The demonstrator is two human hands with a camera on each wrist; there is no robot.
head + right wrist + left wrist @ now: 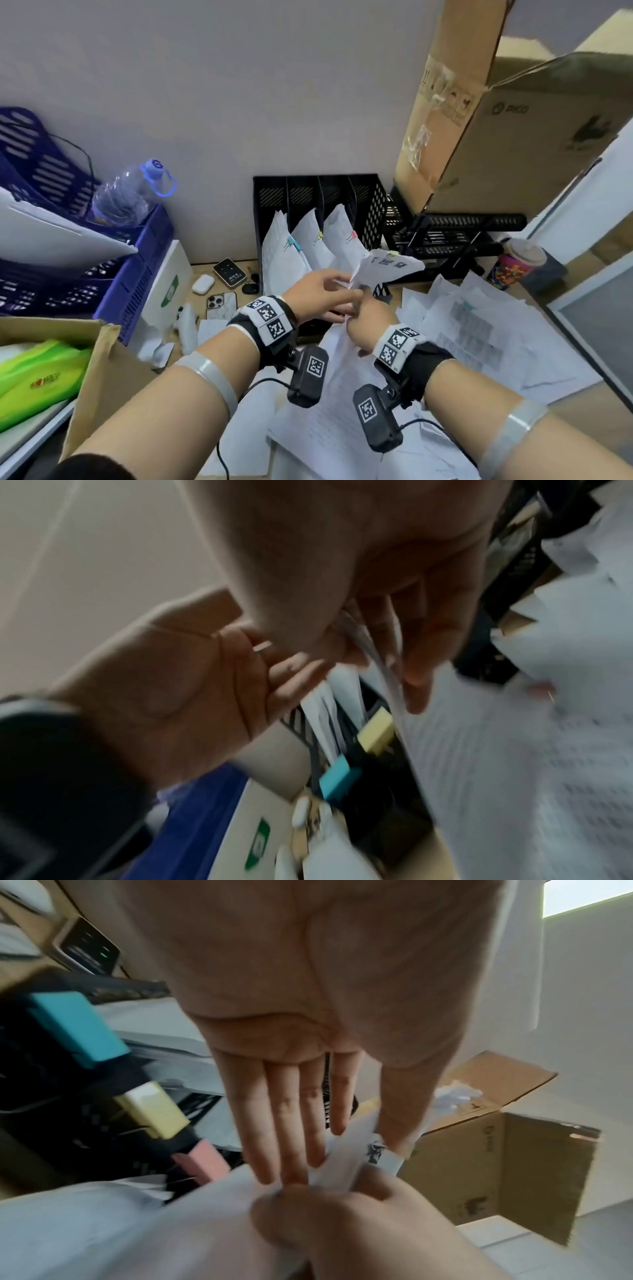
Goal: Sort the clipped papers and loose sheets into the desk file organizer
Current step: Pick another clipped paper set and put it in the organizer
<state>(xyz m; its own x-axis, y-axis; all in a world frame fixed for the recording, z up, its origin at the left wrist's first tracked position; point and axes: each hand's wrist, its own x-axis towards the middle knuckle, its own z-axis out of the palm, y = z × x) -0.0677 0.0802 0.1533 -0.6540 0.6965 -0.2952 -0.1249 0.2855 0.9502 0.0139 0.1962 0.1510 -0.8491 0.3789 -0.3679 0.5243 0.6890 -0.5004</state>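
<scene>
A black desk file organizer [373, 192] stands against the wall. Three of its slots hold paper bundles with a blue clip [294, 244], a yellow clip [319, 236] and a pink clip [352, 234]. Just in front of it both hands hold up a clipped paper bundle [390, 265] with a pale green clip on its top edge. My left hand [322, 291] pinches the bundle's left edge [342, 1167] between straight fingers and thumb. My right hand [366, 322] grips its lower edge in a fist. Loose sheets [479, 325] cover the desk to the right.
A large cardboard box [531, 137] leans over a black tray rack [455, 236] right of the organizer, beside a lidded cup [513, 263]. At left sit blue crates [68, 240], a water bottle [133, 195], a white box [168, 284], a phone [222, 303] and an earbud case [203, 284].
</scene>
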